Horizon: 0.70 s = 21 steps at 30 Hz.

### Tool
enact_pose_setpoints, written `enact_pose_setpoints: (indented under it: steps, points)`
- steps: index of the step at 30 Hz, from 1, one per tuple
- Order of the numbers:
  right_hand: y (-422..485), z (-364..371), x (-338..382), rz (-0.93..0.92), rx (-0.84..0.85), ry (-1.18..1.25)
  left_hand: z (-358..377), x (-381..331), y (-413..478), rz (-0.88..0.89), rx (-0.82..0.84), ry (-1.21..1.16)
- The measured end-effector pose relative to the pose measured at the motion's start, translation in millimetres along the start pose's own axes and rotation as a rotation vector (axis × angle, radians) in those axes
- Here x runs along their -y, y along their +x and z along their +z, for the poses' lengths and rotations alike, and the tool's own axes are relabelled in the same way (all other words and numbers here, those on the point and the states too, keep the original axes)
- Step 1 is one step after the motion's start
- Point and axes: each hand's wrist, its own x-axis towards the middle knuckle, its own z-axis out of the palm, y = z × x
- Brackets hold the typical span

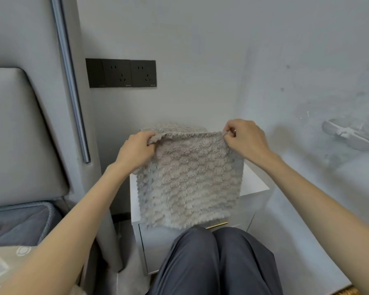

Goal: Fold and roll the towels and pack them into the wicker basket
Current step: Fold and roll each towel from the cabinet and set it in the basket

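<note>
Knees in dark grey trousers are seen at the bottom centre of the frame, with two bare forearms reaching up from the lower corners. A fluffy grey-beige towel is held up in the middle of the frame, gripped at its two top corners. The upper left corner is held by the left hand, whose fingers are curled and clamped on the fabric. The upper right corner is pinched by the right hand, whose fingers are likewise closed on the edge. The towel is stretched between the hands and hangs flat and upright, its lower edge reaching down to just above the knees. More of the same fluffy fabric is visible behind the top edge; whether it is folded over or separate cannot be told.

Behind the towel a low white counter is partly covered, and a drawer with a gold handle is seen below the towel's lower edge. A black socket panel is fixed to the grey wall in the upper left of centre. A padded grey headboard fills the left side, with a dark mattress below it. A blurred white object is seen at the right edge.
</note>
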Motion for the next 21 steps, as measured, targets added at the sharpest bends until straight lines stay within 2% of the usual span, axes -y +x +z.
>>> enact_pose_setpoints:
  steps: [5, 8, 12, 15, 17, 21]
  points:
    - [3, -3, -7, -0.007, 0.089, -0.126, -1, 6, 9, 0.006, 0.094, 0.056]
    - [3, 6, -10, 0.051, 0.086, -0.122, 7, 7, 8, 0.037, 0.051, 0.136]
    - [11, 22, -11, 0.197, 0.146, 0.109, 15, 4, 14, -0.041, -0.089, 0.145]
    - [22, 34, -13, 0.263, 0.139, 0.280, 17, 6, 24, -0.105, -0.073, 0.193]
    - [29, 42, -15, 0.285, 0.108, 0.320, 17, 8, 30, -0.160, -0.048, 0.141]
    - [35, 54, -16, 0.301, 0.058, 0.321, 22, 12, 38, -0.266, 0.017, -0.129]
